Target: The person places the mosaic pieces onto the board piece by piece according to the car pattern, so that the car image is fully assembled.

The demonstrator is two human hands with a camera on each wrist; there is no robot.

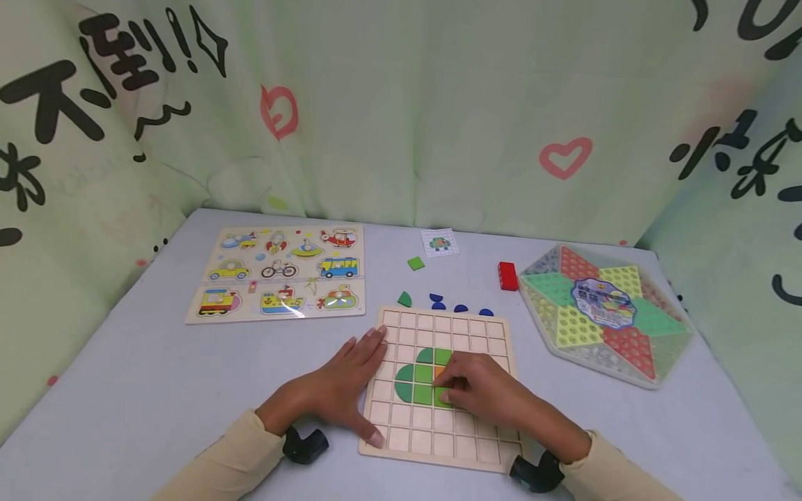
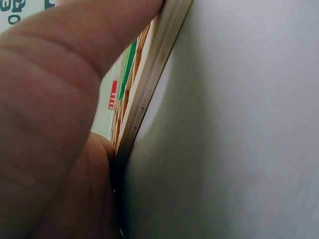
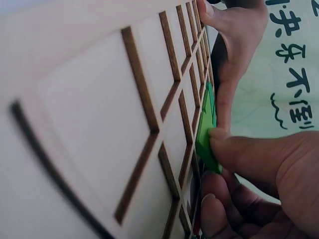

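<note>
A wooden grid board (image 1: pixel 432 440) lies on the table between the hands. My left hand (image 1: pixel 341 379) rests spread along its left edge, thumb near the lower corner and fingers by the upper one. On the grid sit green square tiles (image 1: pixel 422 394), dark green rounded tiles (image 1: pixel 404 383) and a partly hidden orange tile (image 1: pixel 439 372). Over the middle of the board, my right hand (image 1: pixel 485 386) pinches a green tile (image 3: pixel 205 134), its thumb on the tile's edge and the other fingers curled beside it. In the left wrist view, the thumb (image 2: pixel 65 64) lies against the board's rim (image 2: pixel 144 99).
Beyond the board lie several blue half-round pieces (image 1: pixel 461 308), a green quarter piece (image 1: pixel 404 299), a green square (image 1: pixel 416 263) and a pattern card (image 1: pixel 441 243). A vehicle puzzle (image 1: pixel 282 282) stands left; a red block (image 1: pixel 508 276) and a boxed checkers set (image 1: pixel 604 313) lie right.
</note>
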